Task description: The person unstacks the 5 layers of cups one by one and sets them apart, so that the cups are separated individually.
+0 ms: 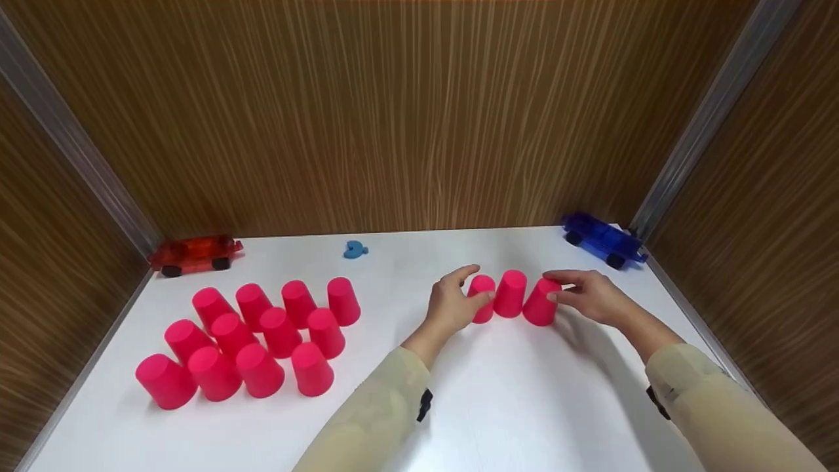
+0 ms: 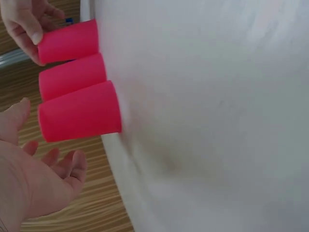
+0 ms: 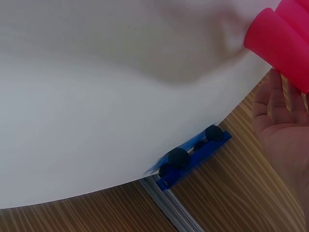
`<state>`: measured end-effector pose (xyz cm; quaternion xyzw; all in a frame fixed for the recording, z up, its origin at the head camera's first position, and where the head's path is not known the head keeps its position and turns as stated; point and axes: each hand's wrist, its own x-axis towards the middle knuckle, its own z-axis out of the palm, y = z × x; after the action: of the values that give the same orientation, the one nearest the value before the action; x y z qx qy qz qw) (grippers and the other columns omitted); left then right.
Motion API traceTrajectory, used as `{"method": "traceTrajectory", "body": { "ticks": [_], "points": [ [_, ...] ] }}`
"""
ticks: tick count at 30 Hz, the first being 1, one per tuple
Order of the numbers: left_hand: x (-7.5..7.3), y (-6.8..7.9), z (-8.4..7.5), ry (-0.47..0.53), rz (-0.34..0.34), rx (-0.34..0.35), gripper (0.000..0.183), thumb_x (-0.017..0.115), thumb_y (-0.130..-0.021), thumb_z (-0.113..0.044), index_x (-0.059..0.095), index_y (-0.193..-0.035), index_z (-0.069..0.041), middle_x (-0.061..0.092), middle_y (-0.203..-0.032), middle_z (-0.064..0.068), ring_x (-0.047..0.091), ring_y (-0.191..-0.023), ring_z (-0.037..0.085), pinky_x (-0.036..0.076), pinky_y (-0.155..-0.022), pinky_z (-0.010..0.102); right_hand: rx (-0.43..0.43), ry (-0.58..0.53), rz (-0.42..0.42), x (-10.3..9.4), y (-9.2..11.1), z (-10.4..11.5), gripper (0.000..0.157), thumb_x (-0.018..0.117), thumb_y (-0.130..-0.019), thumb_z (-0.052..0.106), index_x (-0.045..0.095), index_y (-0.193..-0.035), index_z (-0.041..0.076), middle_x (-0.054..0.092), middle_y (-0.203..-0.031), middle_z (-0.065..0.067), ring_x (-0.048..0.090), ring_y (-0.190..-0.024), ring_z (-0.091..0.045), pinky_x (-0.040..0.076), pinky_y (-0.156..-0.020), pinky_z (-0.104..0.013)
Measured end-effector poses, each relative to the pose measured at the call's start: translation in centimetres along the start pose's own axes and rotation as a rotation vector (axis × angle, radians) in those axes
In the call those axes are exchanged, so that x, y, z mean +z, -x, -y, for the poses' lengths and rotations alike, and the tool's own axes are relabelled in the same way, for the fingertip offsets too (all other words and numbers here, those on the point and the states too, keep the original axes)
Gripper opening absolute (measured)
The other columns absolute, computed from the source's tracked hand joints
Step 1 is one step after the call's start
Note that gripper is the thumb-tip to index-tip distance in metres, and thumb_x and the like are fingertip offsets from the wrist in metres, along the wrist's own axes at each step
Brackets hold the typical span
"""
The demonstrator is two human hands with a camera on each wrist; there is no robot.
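Three upside-down pink cups stand in a short row at the right of the white table. My left hand [image 1: 451, 303] is spread beside the left cup [image 1: 482, 303]; the left wrist view shows a gap between its relaxed fingers [image 2: 77, 164] and that cup. Between the two outer ones stands the middle cup [image 1: 510, 294]. With thumb and fingers around its upper part, my right hand [image 1: 586, 296] holds the right cup [image 1: 541, 303]. In the right wrist view the fingers [image 3: 277, 104] lie along the side of that cup, partly hidden behind it.
Several more upside-down pink cups [image 1: 261, 370] stand in rows at the left. A red toy car [image 1: 196, 254] is at the back left, a small blue piece [image 1: 354, 249] at the back middle, a blue toy car [image 1: 603, 239] at the back right. Wood-grain walls [image 1: 393, 118] enclose the table [image 1: 498, 406].
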<state>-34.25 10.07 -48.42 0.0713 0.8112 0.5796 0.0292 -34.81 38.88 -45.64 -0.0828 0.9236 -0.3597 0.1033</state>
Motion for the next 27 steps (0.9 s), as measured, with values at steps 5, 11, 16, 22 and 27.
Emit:
{"method": "traceTrajectory", "body": {
  "ticks": [5,11,16,22,27],
  "points": [
    [0.7,-0.5,0.9,0.021,0.005,-0.006,0.061,0.082,-0.095,-0.017,0.059,-0.152,-0.016,0.061,-0.147,0.007,0.054,-0.14,0.033,0.057,-0.103,0.038,-0.025,0.0,-0.01,0.1,-0.1,0.2,0.055,0.072,-0.103,0.026,0.057,-0.152,0.005,0.063,-0.144,-0.023,0.066,-0.124,-0.045,0.057,-0.101,-0.05],
    [1.0,-0.4,1.3,0.011,0.006,0.009,0.058,0.08,-0.097,-0.011,0.059,-0.151,-0.015,0.064,-0.143,0.006,0.058,-0.133,0.025,0.056,-0.103,0.035,0.013,-0.019,0.003,0.2,0.0,0.2,0.057,0.072,-0.103,0.028,0.056,-0.154,0.007,0.061,-0.147,-0.022,0.064,-0.127,-0.045,0.057,-0.102,-0.05],
    [-0.5,0.3,1.5,0.005,-0.038,-0.002,0.059,0.079,-0.097,-0.011,0.059,-0.152,-0.016,0.063,-0.144,0.006,0.058,-0.133,0.025,0.057,-0.101,0.035,0.027,-0.024,0.021,0.3,-0.3,0.3,0.059,0.072,-0.103,0.031,0.055,-0.155,0.009,0.059,-0.149,-0.021,0.061,-0.13,-0.046,0.056,-0.103,-0.05],
    [-4.0,1.4,2.0,0.018,-0.107,-0.026,0.06,0.078,-0.098,-0.012,0.057,-0.154,-0.018,0.061,-0.15,0.005,0.054,-0.139,0.027,0.053,-0.108,0.038,0.017,-0.014,0.025,0.2,-0.3,0.2,0.06,0.071,-0.104,0.031,0.053,-0.156,0.007,0.057,-0.151,-0.023,0.06,-0.131,-0.048,0.055,-0.104,-0.052],
    [-7.2,2.5,3.1,0.012,-0.152,-0.049,0.064,0.078,-0.098,-0.011,0.055,-0.156,-0.02,0.059,-0.152,0.006,0.051,-0.143,0.029,0.051,-0.111,0.041,0.011,0.001,0.018,0.1,-0.1,0.0,0.061,0.071,-0.104,0.033,0.053,-0.156,0.007,0.057,-0.15,-0.023,0.06,-0.13,-0.048,0.056,-0.103,-0.051]
  ]
}}
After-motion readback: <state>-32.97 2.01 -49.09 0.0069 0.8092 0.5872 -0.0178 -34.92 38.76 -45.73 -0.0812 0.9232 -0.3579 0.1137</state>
